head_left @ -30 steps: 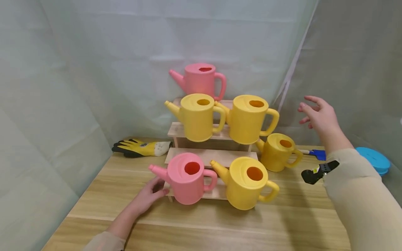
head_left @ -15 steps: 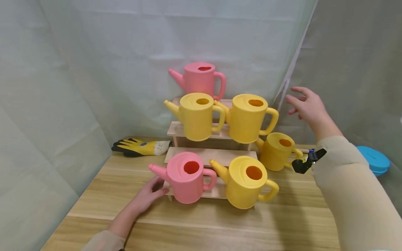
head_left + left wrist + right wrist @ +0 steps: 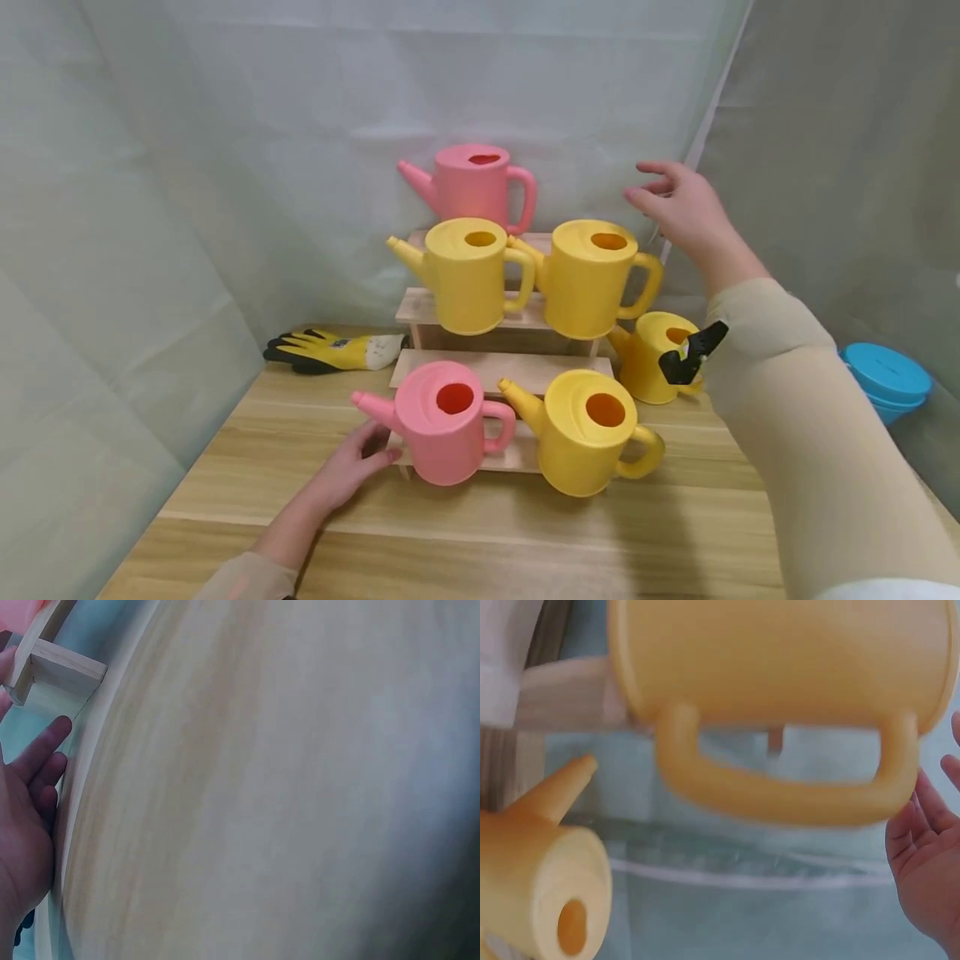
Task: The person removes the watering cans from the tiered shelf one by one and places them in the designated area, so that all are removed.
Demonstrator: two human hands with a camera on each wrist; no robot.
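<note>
1. Head view: our right hand [image 3: 686, 208] hung in the air, its fingers loosely bent, thumb and forefinger well parted, with hold of nothing.
2. Below and left of those fingers, the upper right can [image 3: 585, 287], yellow, stood upright on the rack [image 3: 498, 372], its handle on their side; we saw a gap between handle and fingertips.
3. Farther left of them stood the upper left can [image 3: 467, 283], also yellow and upright, its handle beside the neighbouring spout.
4. The top pink can [image 3: 472, 187] stood on the highest step, well left of the right fingers and about level with them in the head view.
5. Our left hand [image 3: 348, 468] lay low on the table [image 3: 450, 542], its thumb against the left end of the rack's lowest step. Other fingers stretched out loosely in the left wrist view; whether thumb and forefinger pinched the board, we could not tell.
6. Just right of the left fingers stood the lower pink can [image 3: 442, 446], its spout pointing out above them; farther right stood the lower yellow can [image 3: 573, 454].
7. Well below the right fingers, the side can [image 3: 647, 367], yellow, stood on the table, partly hidden by our wrist camera [image 3: 690, 354].
8. Beyond the left fingers lay a yellow-and-black glove [image 3: 341, 352]; far right of the right fingers, we saw a blue tub [image 3: 888, 375].
</note>
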